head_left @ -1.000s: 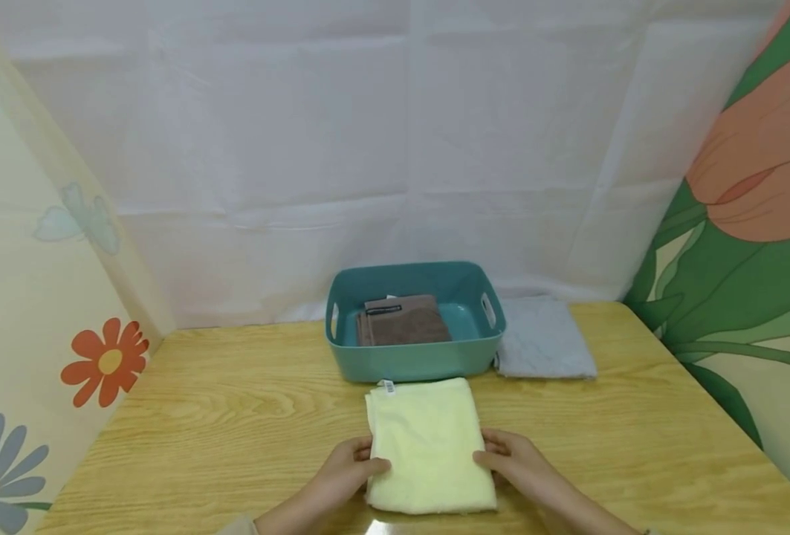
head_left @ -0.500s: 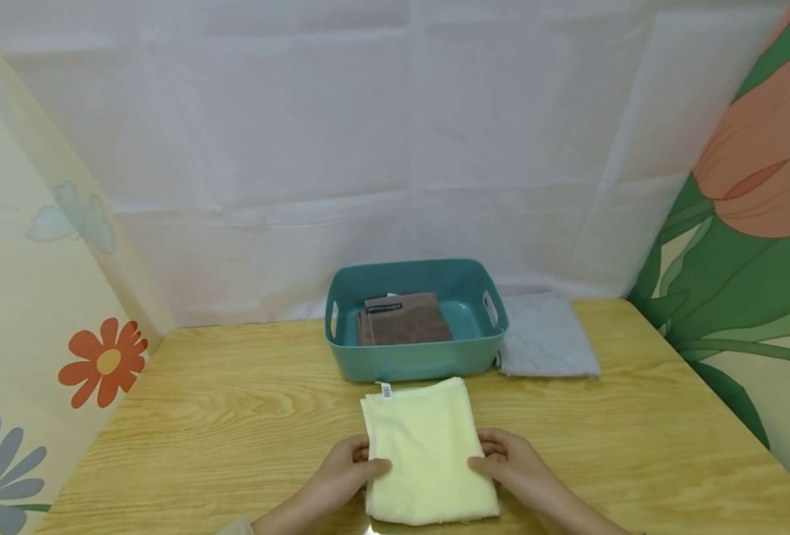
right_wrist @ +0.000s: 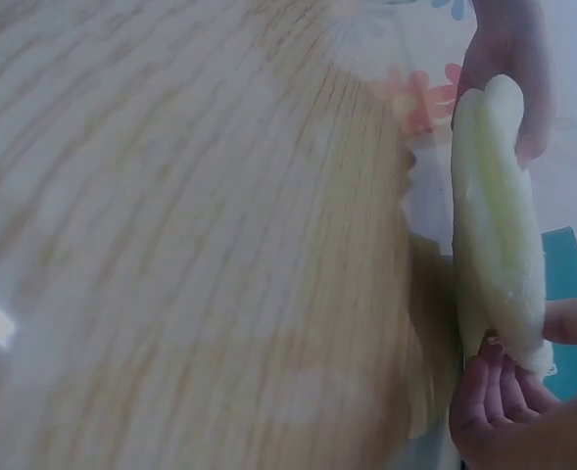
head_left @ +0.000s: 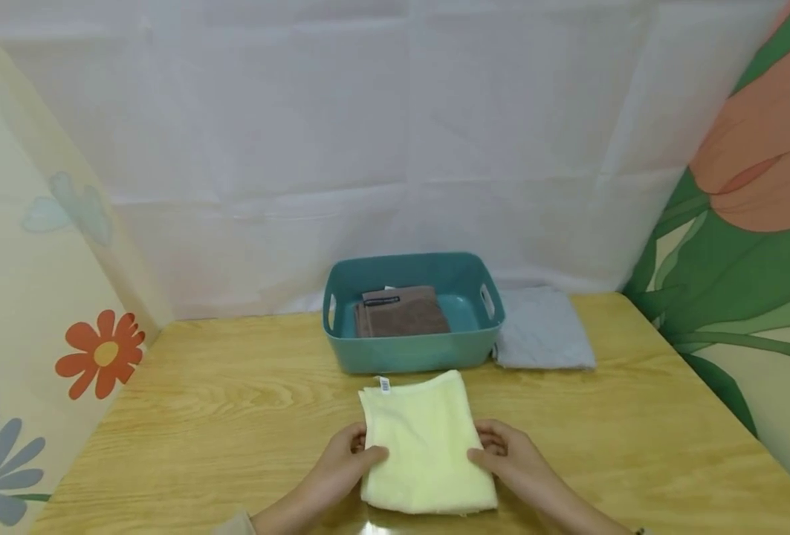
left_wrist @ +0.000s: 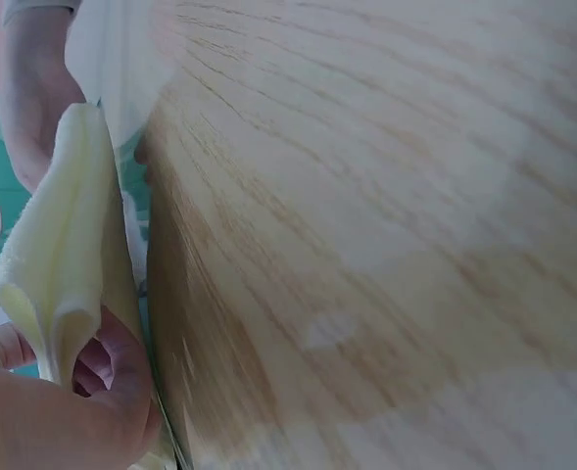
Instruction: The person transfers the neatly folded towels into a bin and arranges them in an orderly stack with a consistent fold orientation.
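A folded pale yellow towel (head_left: 428, 446) with a small white tag at its far left corner is held between both hands in the head view. My left hand (head_left: 341, 461) grips its left edge, thumb on top and fingers curled beneath. On the opposite edge my right hand (head_left: 515, 461) pinches it the same way. Both wrist views show the towel's thick folded layers from the near side, raised above the tabletop. In the left wrist view the left hand (left_wrist: 82, 401) has its fingers under the fold; the right hand (right_wrist: 523, 392) does likewise in the right wrist view.
Just beyond the towel stands a teal basket (head_left: 415, 355) with cut-out handles, holding a folded brown towel (head_left: 404, 312). A folded grey towel (head_left: 543, 331) lies right of the basket. The wooden table (head_left: 234, 394) meets a white cloth backdrop (head_left: 287, 148).
Both hands keep their hold on the yellow towel, which has tilted slightly, its far left corner shifting a little left. The head view has also shifted slightly.
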A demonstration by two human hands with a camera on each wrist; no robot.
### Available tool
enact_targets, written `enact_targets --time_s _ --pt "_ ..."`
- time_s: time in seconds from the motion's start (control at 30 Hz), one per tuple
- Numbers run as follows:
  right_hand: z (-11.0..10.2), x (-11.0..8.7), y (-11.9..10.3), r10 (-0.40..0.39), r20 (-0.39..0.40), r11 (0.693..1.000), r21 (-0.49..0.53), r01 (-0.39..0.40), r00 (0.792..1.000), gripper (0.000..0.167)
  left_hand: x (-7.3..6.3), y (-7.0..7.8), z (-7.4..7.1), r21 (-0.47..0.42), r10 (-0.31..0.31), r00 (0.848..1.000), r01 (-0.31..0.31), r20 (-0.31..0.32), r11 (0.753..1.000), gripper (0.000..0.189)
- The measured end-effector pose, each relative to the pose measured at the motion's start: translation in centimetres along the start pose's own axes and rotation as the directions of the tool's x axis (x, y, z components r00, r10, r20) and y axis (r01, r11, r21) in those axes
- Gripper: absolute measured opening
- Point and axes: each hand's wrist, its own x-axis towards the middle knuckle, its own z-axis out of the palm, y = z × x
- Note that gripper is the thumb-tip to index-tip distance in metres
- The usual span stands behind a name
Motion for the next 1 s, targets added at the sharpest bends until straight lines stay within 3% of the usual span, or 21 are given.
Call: enact_targets --time_s 0.33,0.63,1.0 --pt "0.2 -0.3 -0.5 0.006 -0.032 1.000 0.003 -0.006 0.999 0.046 -0.2 0.2 0.0 0.019 -0.001 1.000 0.001 -0.014 1.000 0.042" --pt "0.1 -0.5 -1.1 0.060 -0.039 0.998 0.029 -0.059 0.997 0.047 -0.4 0.6 0.1 0.021 0.001 1.000 0.000 -0.028 1.000 0.041" --pt "0.0 -0.8 -1.3 0.020 -0.066 1.000 -0.001 -0.021 0.998 0.044 -0.8 0.9 0.3 -0.009 -0.006 1.000 0.006 -0.017 1.000 0.042"
